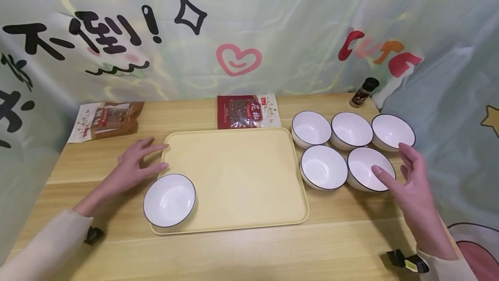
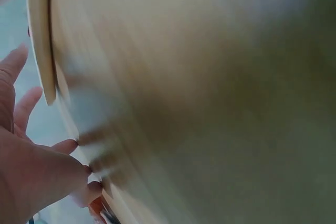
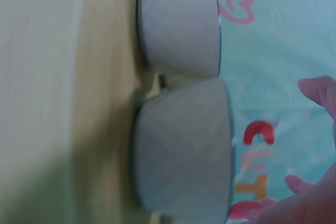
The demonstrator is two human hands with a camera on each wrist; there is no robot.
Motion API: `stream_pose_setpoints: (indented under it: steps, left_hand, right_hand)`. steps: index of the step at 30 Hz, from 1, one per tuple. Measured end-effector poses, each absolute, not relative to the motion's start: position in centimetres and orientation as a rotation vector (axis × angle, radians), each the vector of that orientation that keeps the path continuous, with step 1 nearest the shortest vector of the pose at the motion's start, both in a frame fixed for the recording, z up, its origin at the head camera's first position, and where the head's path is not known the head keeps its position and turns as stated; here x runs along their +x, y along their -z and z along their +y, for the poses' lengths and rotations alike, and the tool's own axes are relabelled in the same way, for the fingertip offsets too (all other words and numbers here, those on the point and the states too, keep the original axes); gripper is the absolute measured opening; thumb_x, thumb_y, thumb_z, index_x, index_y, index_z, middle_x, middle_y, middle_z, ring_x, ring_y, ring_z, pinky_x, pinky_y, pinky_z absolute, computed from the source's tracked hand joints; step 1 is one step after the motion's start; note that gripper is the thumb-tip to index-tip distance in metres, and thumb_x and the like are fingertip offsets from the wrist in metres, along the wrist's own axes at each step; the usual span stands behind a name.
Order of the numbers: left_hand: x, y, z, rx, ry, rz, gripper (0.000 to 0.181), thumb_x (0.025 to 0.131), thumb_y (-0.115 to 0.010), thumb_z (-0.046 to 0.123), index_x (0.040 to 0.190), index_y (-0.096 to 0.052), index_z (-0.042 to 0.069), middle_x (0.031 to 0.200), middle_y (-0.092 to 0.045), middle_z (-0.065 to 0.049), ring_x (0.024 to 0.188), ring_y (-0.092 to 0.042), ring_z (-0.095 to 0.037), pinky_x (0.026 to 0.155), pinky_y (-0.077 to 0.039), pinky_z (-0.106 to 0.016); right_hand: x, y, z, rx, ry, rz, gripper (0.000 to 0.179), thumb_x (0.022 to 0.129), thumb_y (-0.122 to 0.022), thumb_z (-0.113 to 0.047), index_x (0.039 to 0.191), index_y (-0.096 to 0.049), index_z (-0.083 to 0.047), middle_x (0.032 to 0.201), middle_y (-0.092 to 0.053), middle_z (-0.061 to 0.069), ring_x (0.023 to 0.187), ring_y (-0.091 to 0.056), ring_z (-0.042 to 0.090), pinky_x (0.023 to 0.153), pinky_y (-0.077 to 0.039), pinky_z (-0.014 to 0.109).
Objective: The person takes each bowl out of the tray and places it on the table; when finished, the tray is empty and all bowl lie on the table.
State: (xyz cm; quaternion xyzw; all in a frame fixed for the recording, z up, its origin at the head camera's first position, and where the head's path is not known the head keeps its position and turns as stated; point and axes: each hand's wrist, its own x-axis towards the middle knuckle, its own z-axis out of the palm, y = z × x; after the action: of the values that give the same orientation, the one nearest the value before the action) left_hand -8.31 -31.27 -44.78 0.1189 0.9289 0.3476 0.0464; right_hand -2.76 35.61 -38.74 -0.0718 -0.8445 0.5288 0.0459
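Note:
My left hand (image 1: 134, 166) is at the left edge of a pale yellow tray (image 1: 241, 177), its thumb and index finger spread toward the rim, holding nothing. In the left wrist view the other fingertips (image 2: 67, 146) reach down close to the tabletop. A white bowl (image 1: 169, 201) with a dark rim sits over the tray's front left corner, just below that hand. Over the front right bowl (image 1: 368, 166) hovers my right hand (image 1: 415, 185), thumb and fingers apart with nothing between them. Its fingertips overlap the rim of the back right bowl (image 1: 391, 130) in the head view.
More matching bowls (image 1: 323, 166) stand in two rows right of the tray. A red spice packet (image 1: 247, 111) lies behind the tray, a brown packet (image 1: 107, 121) at the back left. A black-capped spice jar (image 1: 363, 92) stands at the back right, before a printed cloth.

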Motion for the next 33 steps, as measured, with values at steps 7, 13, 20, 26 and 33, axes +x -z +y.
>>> stream_pose_setpoints:
  steps: [7, 13, 20, 26, 33]
  left_hand:
    - [-8.6, 44.5, -31.5, 0.355, -0.987, 2.826, 0.068, 0.099, -0.082, 0.042, 0.159, -0.059, 0.019, 0.174, -0.019, -0.033, 0.159, -0.006, -0.06, 0.116, 0.002, -0.086]
    - [-8.7, 44.5, -31.6, 0.358, -0.962, 2.822, 0.07, 0.099, -0.081, 0.044, 0.16, -0.057, 0.019, 0.175, -0.017, -0.032, 0.159, -0.004, -0.06, 0.115, 0.002, -0.086]
    - [-8.9, 44.6, -31.9, 0.373, -0.927, 2.825, 0.073, 0.098, -0.082, 0.045, 0.162, -0.055, 0.022, 0.176, -0.015, -0.031, 0.159, -0.004, -0.06, 0.114, 0.002, -0.086]
    - [-9.1, 44.6, -32.0, 0.39, -0.893, 2.821, 0.077, 0.099, -0.082, 0.046, 0.165, -0.051, 0.023, 0.176, -0.015, -0.031, 0.158, -0.005, -0.061, 0.114, 0.0, -0.087]
    - [-9.0, 44.8, -32.2, 0.405, -0.867, 2.826, 0.082, 0.099, -0.08, 0.047, 0.169, -0.044, 0.025, 0.176, -0.014, -0.03, 0.158, -0.004, -0.063, 0.113, 0.001, -0.087]
  right_hand:
    - [-3.3, 36.6, 32.7, -0.082, -1.648, -2.476, 0.088, 0.104, -0.074, -0.006, 0.172, -0.019, -0.017, 0.176, -0.018, 0.01, 0.164, -0.013, 0.015, 0.125, -0.01, 0.014]
    - [-4.1, 35.6, 30.1, 0.038, -1.569, -2.565, 0.09, 0.102, -0.076, -0.008, 0.171, -0.019, -0.014, 0.174, -0.023, 0.013, 0.163, -0.019, 0.018, 0.123, -0.015, 0.012]
    - [-5.4, 35.3, 26.7, 0.21, -1.605, -2.604, 0.09, 0.1, -0.08, -0.013, 0.171, -0.025, -0.013, 0.174, -0.027, 0.015, 0.163, -0.021, 0.028, 0.128, -0.016, 0.022]
    - [-6.5, 35.9, 24.1, 0.334, -1.623, -2.644, 0.092, 0.096, -0.084, -0.014, 0.17, -0.028, -0.011, 0.173, -0.031, 0.009, 0.161, -0.024, 0.036, 0.129, -0.018, 0.058]
    - [-7.3, 36.7, 20.3, 0.476, -1.655, -2.713, 0.095, 0.094, -0.087, -0.025, 0.17, -0.031, -0.017, 0.173, -0.03, 0.002, 0.162, -0.019, 0.027, 0.129, -0.015, 0.064]
